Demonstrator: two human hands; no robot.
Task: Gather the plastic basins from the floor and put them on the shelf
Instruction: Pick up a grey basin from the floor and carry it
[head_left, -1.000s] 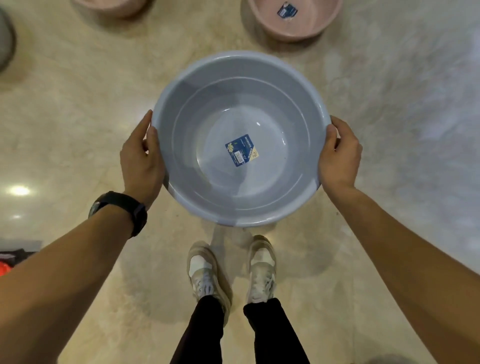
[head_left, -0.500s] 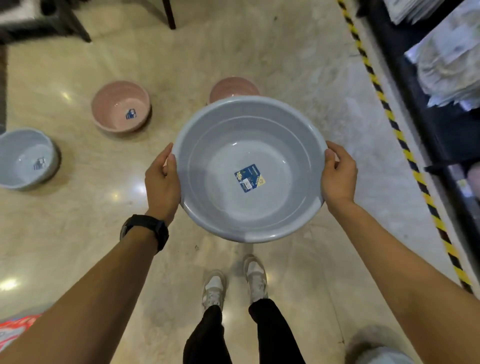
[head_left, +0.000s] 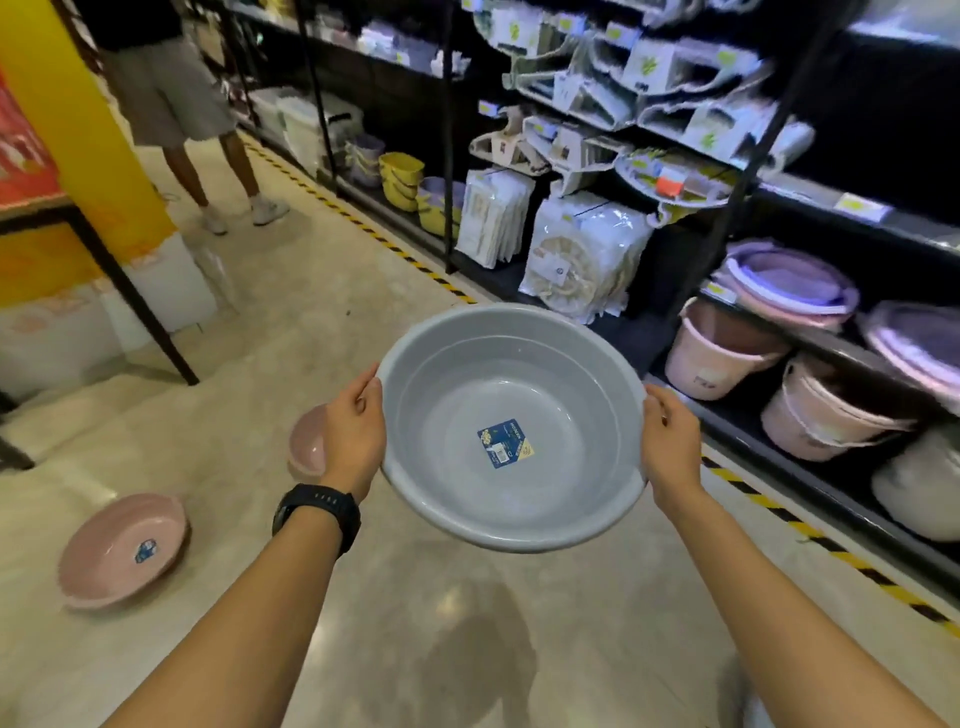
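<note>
1. The grey basin (head_left: 511, 426) is round, smooth moulded plastic with a rolled rim, stepped inner walls and a flat bottom bearing a blue square label (head_left: 505, 447). It is held in the air, mouth up and tipped slightly toward the camera, above the floor (head_left: 311, 322) and just in front of the shelf (head_left: 810, 483).
2. The floor is glossy beige stone with pale veining; a yellow-and-black striped tape (head_left: 810, 530) runs along the foot of the shelf.
3. Two pink basins lie on the floor to the left: the near one (head_left: 122, 551) shallow, tilted, with a small blue sticker inside; the far one (head_left: 307, 441) partly hidden behind the left hand.
4. The shelf is dark metal. Its lower tiers carry pink buckets (head_left: 719, 356) lying on their sides and stacked lilac tubs (head_left: 789, 286), all plastic; higher up are blurred wrapped goods.
5. The left hand (head_left: 353, 431) is closed on the basin's left rim, thumb on the rim's top and fingers under it; a black watch (head_left: 318, 512) sits on that wrist.
6. The right hand (head_left: 672, 447) clasps the opposite rim the same way, thumb on top.
7. Both forearms are bare and stretched forward, elbows out of frame.
8. Another person's legs (head_left: 218, 156) stand far up the aisle beside a yellow pillar (head_left: 88, 119).
</note>
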